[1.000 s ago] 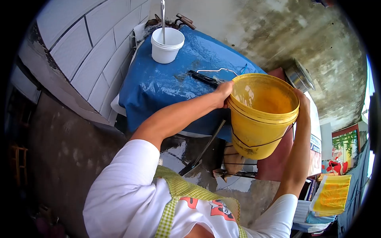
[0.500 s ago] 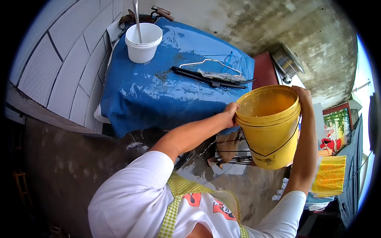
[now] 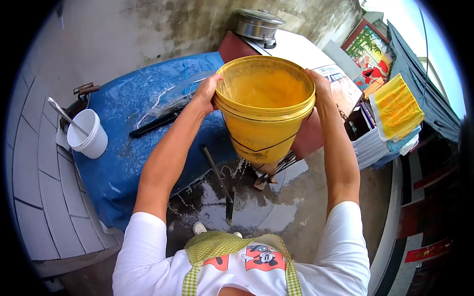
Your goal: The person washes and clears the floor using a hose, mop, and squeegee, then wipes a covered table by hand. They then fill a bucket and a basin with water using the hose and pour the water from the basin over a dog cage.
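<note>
A yellow bucket (image 3: pixel 261 130) hangs in the air in front of me, held up by its rim. My left hand (image 3: pixel 206 93) grips the rim on the left side, and my right hand (image 3: pixel 320 81) grips it on the right. Inside, the walls are stained, and I cannot see the bottom clearly. The thin wire handle droops against the front of the bucket. Behind it, a blue cover (image 3: pixel 106 172) lies over a table, wet and shiny. On that cover are a black wiper blade (image 3: pixel 154 124) and crumpled clear plastic (image 3: pixel 173 104).
A white pail (image 3: pixel 94 140) with a metal utensil in it stands at the cover's left. A steel pot (image 3: pixel 256 27) sits at the back near the wall. Yellow cloth (image 3: pixel 396 106) hangs at right. The floor (image 3: pixel 276 209) is wet, with a dark rod (image 3: pixel 217 172) near the table.
My view has turned to the right. The bucket, still in both hands, has gone from the right side to the middle and now overlaps the blue-covered table.
</note>
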A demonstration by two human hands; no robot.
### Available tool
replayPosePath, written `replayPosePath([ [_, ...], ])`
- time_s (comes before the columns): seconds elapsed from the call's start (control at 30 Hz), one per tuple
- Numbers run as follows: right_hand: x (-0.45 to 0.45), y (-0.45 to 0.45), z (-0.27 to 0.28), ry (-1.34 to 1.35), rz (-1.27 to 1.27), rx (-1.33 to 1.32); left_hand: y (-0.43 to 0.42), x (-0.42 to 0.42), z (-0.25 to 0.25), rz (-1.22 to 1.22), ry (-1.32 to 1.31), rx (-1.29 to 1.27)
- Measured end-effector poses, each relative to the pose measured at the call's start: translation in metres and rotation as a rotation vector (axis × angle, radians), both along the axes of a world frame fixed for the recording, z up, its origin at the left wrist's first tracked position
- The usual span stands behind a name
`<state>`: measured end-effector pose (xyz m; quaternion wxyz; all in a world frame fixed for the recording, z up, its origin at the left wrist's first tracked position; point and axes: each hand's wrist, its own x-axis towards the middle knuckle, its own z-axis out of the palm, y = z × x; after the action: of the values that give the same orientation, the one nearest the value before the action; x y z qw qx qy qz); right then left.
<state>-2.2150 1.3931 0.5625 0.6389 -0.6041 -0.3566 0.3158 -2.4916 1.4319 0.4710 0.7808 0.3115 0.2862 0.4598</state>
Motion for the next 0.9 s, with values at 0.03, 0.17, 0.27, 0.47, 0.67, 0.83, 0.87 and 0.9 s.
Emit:
replayPosePath([
  [0.03, 0.001, -0.010, -0.005, 0.036, -0.018, -0.007, -0.002, -0.004, 0.003, -0.067, 0.040, 0.105],
  [0.17, 0.028, -0.069, -0.037, 0.049, -0.029, 0.005, -0.031, 0.015, -0.011, -0.002, 0.167, 0.259],
  [0.27, 0.028, -0.134, -0.055, 0.218, 0.035, 0.017, -0.063, 0.030, -0.026, -0.095, 0.244, 0.218],
  [0.47, 0.069, -0.249, -0.132, 0.263, -0.046, -0.135, -0.143, 0.075, -0.091, -0.319, 0.486, 0.072],
  [0.67, 0.107, -0.384, -0.211, 0.295, -0.175, -0.214, -0.259, 0.119, -0.116, -0.554, 0.618, -0.036],
  [0.83, 0.128, -0.491, -0.264, 0.434, -0.296, -0.286, -0.326, 0.152, -0.162, -0.819, 0.746, -0.010],
  [0.87, 0.127, -0.507, -0.268, 0.472, -0.301, -0.290, -0.339, 0.157, -0.176, -0.823, 0.744, -0.033],
  [0.9, 0.127, -0.523, -0.271, 0.489, -0.316, -0.310, -0.352, 0.161, -0.180, -0.823, 0.742, -0.054],
])
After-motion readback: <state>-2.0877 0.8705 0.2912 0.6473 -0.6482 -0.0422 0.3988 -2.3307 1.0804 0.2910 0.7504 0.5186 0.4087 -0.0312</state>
